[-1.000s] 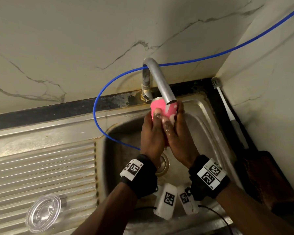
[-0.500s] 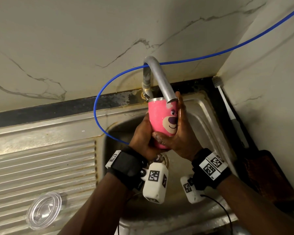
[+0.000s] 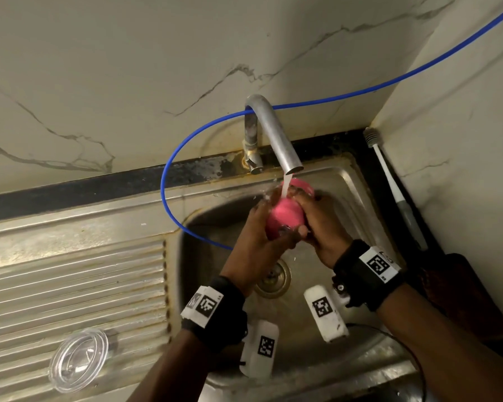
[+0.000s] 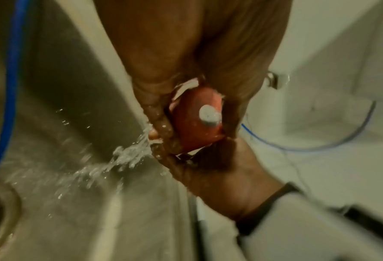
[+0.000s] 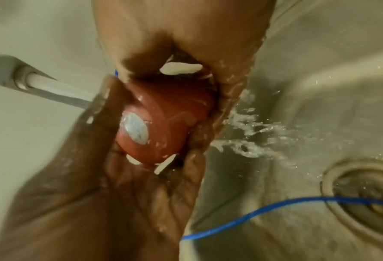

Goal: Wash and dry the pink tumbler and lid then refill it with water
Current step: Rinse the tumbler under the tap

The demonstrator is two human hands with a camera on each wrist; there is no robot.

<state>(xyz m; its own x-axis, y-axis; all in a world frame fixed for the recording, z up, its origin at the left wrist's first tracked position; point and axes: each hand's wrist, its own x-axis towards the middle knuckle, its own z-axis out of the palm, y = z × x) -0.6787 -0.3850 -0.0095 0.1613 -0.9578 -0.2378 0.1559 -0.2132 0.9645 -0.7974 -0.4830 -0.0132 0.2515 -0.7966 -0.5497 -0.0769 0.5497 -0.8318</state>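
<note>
the pink tumbler (image 3: 285, 214) lies tipped under the tap (image 3: 276, 137), its long axis slanting from the base, nearest the person, up toward the spout, so the stream strikes its upper side and sprays off into the sink (image 3: 357, 195). both hands bracket it equally close: the left hand (image 3: 256, 236) curls round the side left of the tap, the right hand (image 3: 320, 224) wraps the side right of it. the shell is glossy pink and wet, with a pale round patch on its base. the clear lid (image 3: 79, 359) rests on the ribbed counter (image 3: 70, 285), well left of the tap.
</note>
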